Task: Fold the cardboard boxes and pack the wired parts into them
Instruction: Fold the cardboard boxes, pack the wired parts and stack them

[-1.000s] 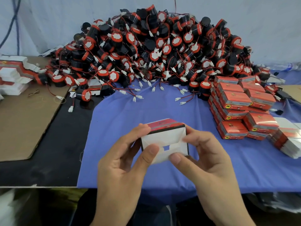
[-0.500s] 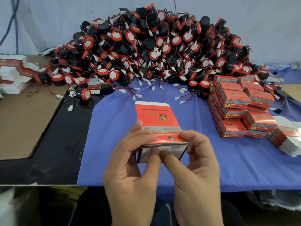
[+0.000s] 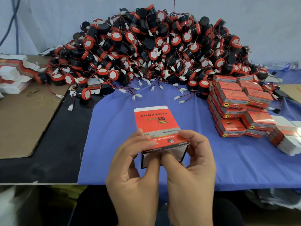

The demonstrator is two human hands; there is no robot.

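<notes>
I hold a red and white cardboard box (image 3: 156, 126) over the blue cloth (image 3: 114, 131), its lid flap standing open and pointing away from me. My left hand (image 3: 133, 170) grips its left side, fingers curled over the red top panel. My right hand (image 3: 192, 163) grips the right side, with a fingertip pushed into the open near end. Behind lies a big heap of black and red wired parts (image 3: 154, 49) with white connectors.
Folded red boxes (image 3: 234, 108) are stacked at the right, with flat white blanks (image 3: 288, 139) beside them. More flat blanks (image 3: 14, 74) lie at the far left on brown cardboard (image 3: 24, 121). A loose wired part (image 3: 83, 93) sits by the black mat.
The box turned from its white underside facing me to its red top, and the lid flap swung up and open. Both hands shifted lower along its near end.
</notes>
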